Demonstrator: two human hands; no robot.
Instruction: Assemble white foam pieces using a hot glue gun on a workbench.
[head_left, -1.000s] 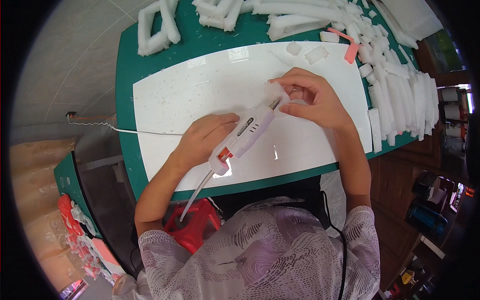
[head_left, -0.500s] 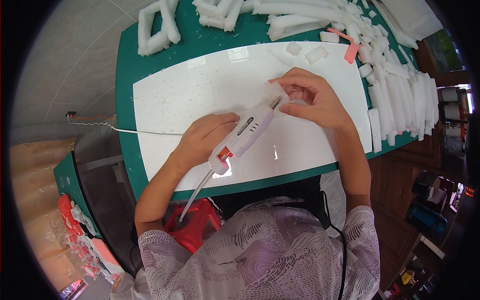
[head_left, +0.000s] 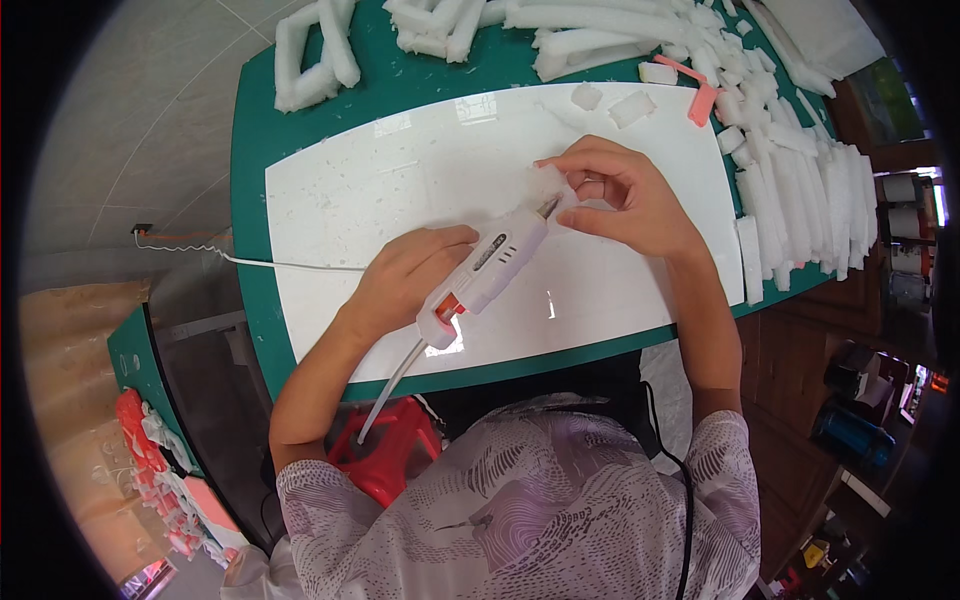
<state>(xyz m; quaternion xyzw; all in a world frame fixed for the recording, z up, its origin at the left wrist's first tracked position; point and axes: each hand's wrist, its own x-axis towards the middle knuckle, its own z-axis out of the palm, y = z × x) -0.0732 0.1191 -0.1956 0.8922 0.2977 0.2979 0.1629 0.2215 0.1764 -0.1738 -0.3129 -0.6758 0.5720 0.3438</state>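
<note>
My left hand (head_left: 408, 277) is closed around the grip of a white glue gun (head_left: 490, 265), whose orange trigger shows near its lower end. A clear glue stick (head_left: 392, 385) sticks out of the gun's back. The metal nozzle touches or nearly touches a small translucent white foam piece (head_left: 547, 183). My right hand (head_left: 625, 195) pinches that piece between thumb and fingertips, above the white board (head_left: 400, 180). Part of the foam is hidden behind the fingers and the nozzle.
Two loose foam bits (head_left: 632, 109) lie on the board's far edge. Foam strips (head_left: 800, 200) pile up at the right of the green table (head_left: 255, 200), beside a pink tool (head_left: 703, 104). Foam frames (head_left: 305, 65) stand at the back. A white cord (head_left: 290, 265) crosses the left side.
Almost nothing differs. Both hands, the glue gun and the foam piece hold nearly the same position.
</note>
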